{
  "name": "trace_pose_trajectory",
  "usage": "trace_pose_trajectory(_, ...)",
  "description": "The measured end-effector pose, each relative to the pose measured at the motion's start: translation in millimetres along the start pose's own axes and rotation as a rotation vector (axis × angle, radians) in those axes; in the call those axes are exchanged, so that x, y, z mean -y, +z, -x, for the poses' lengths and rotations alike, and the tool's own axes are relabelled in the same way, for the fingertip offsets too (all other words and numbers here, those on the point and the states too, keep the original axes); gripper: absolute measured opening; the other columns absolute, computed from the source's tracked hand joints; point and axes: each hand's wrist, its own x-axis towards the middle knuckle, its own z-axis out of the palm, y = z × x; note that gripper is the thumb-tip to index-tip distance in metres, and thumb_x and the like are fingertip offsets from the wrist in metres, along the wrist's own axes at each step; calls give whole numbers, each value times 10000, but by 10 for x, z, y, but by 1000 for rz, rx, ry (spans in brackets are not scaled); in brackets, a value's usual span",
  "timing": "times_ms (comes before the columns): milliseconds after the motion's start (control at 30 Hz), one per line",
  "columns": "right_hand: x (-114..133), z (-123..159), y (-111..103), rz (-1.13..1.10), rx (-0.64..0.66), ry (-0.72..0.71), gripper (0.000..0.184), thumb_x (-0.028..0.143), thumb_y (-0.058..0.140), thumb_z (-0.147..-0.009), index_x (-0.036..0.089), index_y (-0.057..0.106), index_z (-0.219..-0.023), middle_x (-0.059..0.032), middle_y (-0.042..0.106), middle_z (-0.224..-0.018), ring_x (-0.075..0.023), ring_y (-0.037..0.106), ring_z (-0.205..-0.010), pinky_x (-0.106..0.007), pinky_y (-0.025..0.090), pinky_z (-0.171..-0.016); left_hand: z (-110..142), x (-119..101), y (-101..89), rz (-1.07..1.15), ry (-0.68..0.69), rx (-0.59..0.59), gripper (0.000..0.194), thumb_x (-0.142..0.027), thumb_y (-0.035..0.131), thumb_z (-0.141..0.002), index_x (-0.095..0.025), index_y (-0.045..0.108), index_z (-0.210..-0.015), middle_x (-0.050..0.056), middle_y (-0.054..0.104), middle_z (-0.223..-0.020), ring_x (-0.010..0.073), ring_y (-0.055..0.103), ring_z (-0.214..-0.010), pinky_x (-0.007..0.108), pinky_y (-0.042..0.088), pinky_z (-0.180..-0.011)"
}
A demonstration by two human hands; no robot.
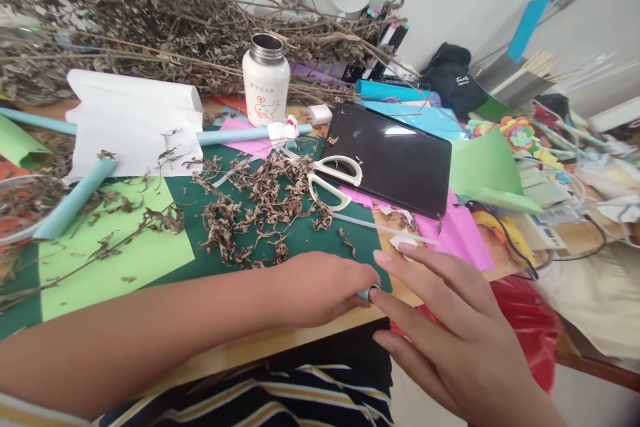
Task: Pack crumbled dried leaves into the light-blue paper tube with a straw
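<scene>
Gripping a small pale blue tube (365,293), the left hand (320,287) lies curled low over the near edge of the worktop (280,340), its forearm stretched across from the left. Only the tube's end shows past the thumb, its dark mouth turned toward the right hand (450,320), probably so that a fingertip can reach the opening while the closed fist steadies the rest. That right hand is open and grips nothing, its fingers spread; one fingertip is at the tube's rim, though whether it presses in or merely touches I cannot tell. Beyond the fists' height, crumpled dried leaves (270,200) are heaped on a dark green mat (185,193), which seems to serve as a guard for the wood and a ground that shows up loose bits. Scissors (320,165) lie at the heap's right side, handles clear and blades out of sight, perhaps put down with the loops ready to grasp. A black tablet (395,160) lies flat beside them, and an uncapped white bottle (267,83) stands upright behind, apparently out of the way of the arms. To the left, a light green sheet (155,267) carries a dry stem and scattered leaves, with a longer blue roll (75,203) just above it. Bulky dried branches (150,27) fill the back, likely because their length suits the wall side.
</scene>
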Motion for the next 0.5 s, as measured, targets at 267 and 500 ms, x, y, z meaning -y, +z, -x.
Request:
trace_pose_trajectory(267,-2,-149,-96,3,227,10,252,394,509,-716,216,627,-849,-43,514,-1184,-319,442,-1050,-543,360,-839,7,-11,52,-41,-11,-12,159,-231,380,-837,-143,468,-936,78,595,-866,216,580,-765,279,453,-616)
trace_pose_trajectory(500,-185,-86,-188,-274,36,101,235,274,383,-808,246,566,-953,-67,536,-1128,-257,510,-993,-449,430,-775,29,-2,-92,112,-57,-50,111,-214,386,-831,-157,472,-873,48,586,-826,180,568,-734,258,434,-608)
